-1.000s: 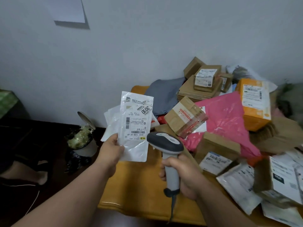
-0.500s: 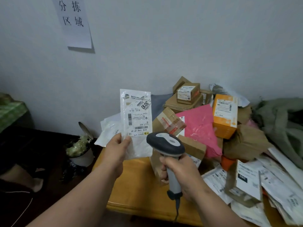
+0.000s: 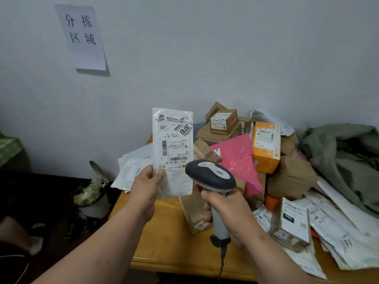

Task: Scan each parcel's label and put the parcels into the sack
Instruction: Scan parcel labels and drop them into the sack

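Parcels point(image 3: 242, 160) lie heaped on the right of the tabletop point(image 3: 170, 238), beside a green sack point(image 3: 344, 160). Left hand point(image 3: 145, 187) holds a white parcel point(image 3: 173, 150) upright, label facing, fingers pinching its lower edge. Right hand point(image 3: 227, 212) fingers wrap the scanner point(image 3: 211, 177) handle.

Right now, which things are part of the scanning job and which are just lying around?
Part of the job:
- white parcel, held up by the left hand
- scanner, in the right hand's grip
- pink parcel, orange box and other parcels waiting on the table
- green sack

Just lying around:
- paper sign on the wall
- small bin on the floor
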